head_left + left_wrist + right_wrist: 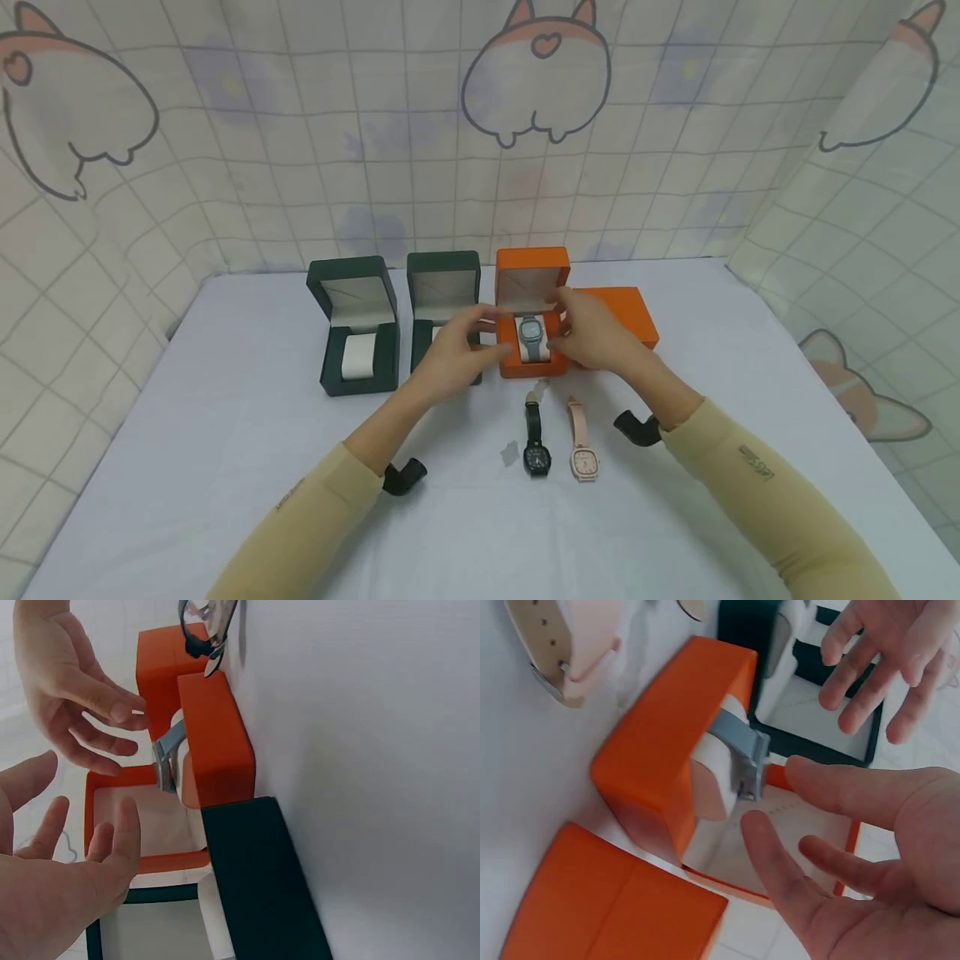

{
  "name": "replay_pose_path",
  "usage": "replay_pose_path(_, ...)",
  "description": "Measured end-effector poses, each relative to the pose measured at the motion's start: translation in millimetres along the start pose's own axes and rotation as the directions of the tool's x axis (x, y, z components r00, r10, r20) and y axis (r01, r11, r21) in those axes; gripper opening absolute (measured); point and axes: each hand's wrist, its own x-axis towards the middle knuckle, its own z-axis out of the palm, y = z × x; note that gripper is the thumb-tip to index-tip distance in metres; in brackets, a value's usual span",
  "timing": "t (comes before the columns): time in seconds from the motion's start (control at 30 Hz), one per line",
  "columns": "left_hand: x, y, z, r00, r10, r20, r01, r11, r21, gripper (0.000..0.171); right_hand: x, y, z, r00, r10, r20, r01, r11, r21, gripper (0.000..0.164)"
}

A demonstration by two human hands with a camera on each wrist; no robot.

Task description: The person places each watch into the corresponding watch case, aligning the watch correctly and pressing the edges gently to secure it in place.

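Note:
A grey-blue watch (531, 332) sits on a white cushion in the open orange watch box (513, 367). My left hand (459, 348) is at the box's left side, fingers spread and holding nothing, partly covering the middle green box (444, 262). On the other side my right hand (592, 329) is held with its fingers apart, fingertips near the watch. In the right wrist view, the thumb and finger of the right hand (855, 847) flank the watch (742, 754) with a gap between them. Both palms face each other across the box.
A closed orange box (618, 308) stands to the right, partly behind my right hand. An open green box (330, 379) with a white cushion is at the left. A black watch (536, 454) and a pink watch (583, 458) lie in front on the white-covered table (247, 467).

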Motion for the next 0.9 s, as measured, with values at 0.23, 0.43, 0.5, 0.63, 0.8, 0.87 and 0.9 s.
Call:
replay_pose_path(0.23, 10.8, 7.8, -2.4, 0.997, 0.080, -0.024, -0.079, 0.995, 0.057, 0.040, -2, 2, -11, 0.995, -0.020, -0.102, 0.022, 1.000, 0.020, 0.047)
replay_pose_path(0.43, 21.3, 15.4, -3.3, 0.984, 0.171, -0.046, -0.166, 0.982, 0.094, 0.041, 2, 2, -21, 0.967, -0.065, -0.246, 0.069, 0.998, 0.008, 0.042)
replay_pose_path(0.5, 23.3, 18.1, -3.4, 0.981, 0.188, -0.052, -0.181, 0.977, 0.109, 0.042, 4, 2, -24, 0.959, -0.051, -0.280, 0.052, 0.999, -0.005, 0.047)
replay_pose_path(0.63, 26.5, 23.1, -3.6, 0.976, 0.205, -0.067, -0.192, 0.968, 0.161, 0.044, 12, 3, -26, 0.955, -0.017, -0.296, 0.019, 1.000, 0.004, 0.055)
replay_pose_path(0.8, 33.0, 27.9, -3.8, 0.974, 0.213, -0.082, -0.189, 0.955, 0.230, 0.047, 22, 7, -26, 0.959, -0.009, -0.284, 0.018, 0.999, 0.029, 0.063)
replay_pose_path(0.87, 35.4, 29.9, -3.9, 0.974, 0.213, -0.084, -0.187, 0.951, 0.247, 0.049, 26, 9, -25, 0.961, -0.020, -0.276, 0.032, 0.999, 0.039, 0.065)
replay_pose_path(0.9, 36.3, 31.2, -3.8, 0.974, 0.213, -0.082, -0.187, 0.950, 0.249, 0.049, 28, 11, -25, 0.963, -0.029, -0.270, 0.043, 0.998, 0.048, 0.066)
